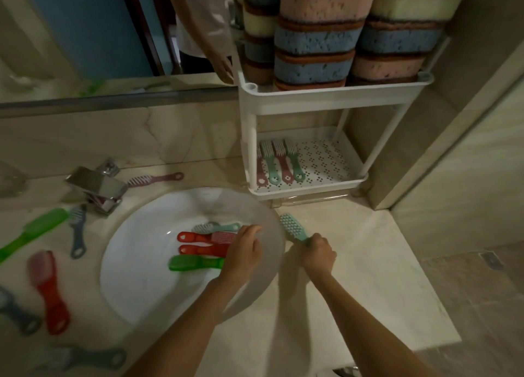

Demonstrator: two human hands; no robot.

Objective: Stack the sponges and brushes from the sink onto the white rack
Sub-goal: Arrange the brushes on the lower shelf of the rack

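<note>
Beige marble bathroom table (354, 249) is carrying a round white sink (136, 277) and a white two-tier plastic rack (334, 93) at the back right. Striped foam sponges (317, 36) are sitting stacked on the rack's top shelf, four small brushes (279, 164) on its lower shelf. The right hand (317, 253) is gripping a teal plastic brush (293, 228) by its handle just beside the sink. The left hand (243, 249) is reaching into the sink over the red brushes (198, 237) and green brush (192, 263), fingers curled; I cannot tell whether it is gripping anything.

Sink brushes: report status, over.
Right hand grips teal plastic brush by handle. Left hand over white round sink, grip unclear. Red brushes, green brush inside. Path to white plastic rack open.
</note>
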